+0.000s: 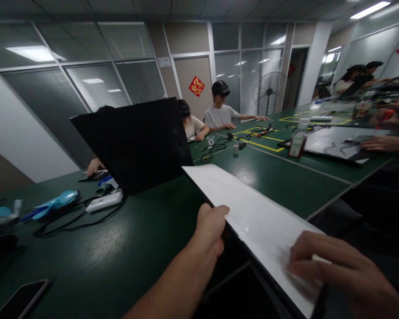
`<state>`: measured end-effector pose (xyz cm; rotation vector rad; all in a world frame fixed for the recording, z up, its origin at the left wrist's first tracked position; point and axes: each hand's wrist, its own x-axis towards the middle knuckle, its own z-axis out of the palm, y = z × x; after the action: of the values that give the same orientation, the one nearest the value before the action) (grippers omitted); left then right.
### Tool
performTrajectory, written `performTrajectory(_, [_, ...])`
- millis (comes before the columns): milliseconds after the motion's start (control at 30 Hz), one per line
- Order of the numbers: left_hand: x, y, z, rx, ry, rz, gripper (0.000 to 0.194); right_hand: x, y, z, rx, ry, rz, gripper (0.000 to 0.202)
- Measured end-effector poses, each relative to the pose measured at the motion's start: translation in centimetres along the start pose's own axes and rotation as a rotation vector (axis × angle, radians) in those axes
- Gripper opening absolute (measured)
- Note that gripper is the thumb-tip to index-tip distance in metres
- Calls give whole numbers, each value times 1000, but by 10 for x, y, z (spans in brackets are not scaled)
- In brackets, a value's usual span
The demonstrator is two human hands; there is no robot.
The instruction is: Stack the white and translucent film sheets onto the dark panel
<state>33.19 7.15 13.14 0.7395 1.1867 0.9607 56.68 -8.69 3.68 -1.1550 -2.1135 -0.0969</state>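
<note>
A long glossy white panel (252, 208) with a thin dark edge slants from the table's middle down to the lower right. My left hand (213, 226) is closed on its near long edge, thumb on top and fingers mostly underneath. Over the panel's lower end is my right hand (335, 266), its thumb and fingers bent together in a pinch. Blur hides the tips and anything between them. Beyond the panel's far end, a large black board (139, 146) stands tilted on the green table (159, 230).
To the left lie a light-blue object (61, 198), a white adapter-like box (104, 201) with black cables, and a phone (21, 299). A small can (236, 149) and cables lie farther back. People sit opposite; another person's hands work at a flat panel (332, 141) on the right.
</note>
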Motion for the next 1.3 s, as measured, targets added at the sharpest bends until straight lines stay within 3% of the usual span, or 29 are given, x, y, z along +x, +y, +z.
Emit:
performTrajectory(67, [15,-6,6,35,-34,-7,13,37,3,-7,83,-107,92,58])
performTrajectory(167, [31,-16,18,70,-92,-16,27,76,5,-7,114,-319,213,70])
performTrajectory(267, [46,-23,28,74,-127,-9,34,93,13,1,159,-537,294,79])
performTrajectory(333, [55,-25,32,65,-132,0,36,97,24,5,172,-601,351,78])
performTrajectory(667, [72,-31,32,102,-120,21,38,98,67,14,63,-609,419,69])
performTrajectory(833, [66,-30,22,89,-116,-7,35,85,110,28,-67,-570,519,70])
performTrajectory(967, [56,-15,-20,70,-99,-31,26,68,156,25,-183,-540,602,70])
performTrajectory(1100, [32,4,-93,51,6,-48,12,50,180,23,-237,-512,583,67])
performTrajectory(1200, [5,2,-153,43,105,-94,24,43,173,28,-236,-493,532,63])
performTrajectory(1300, [-18,-21,-205,-25,309,-141,40,38,146,35,-213,-489,475,63])
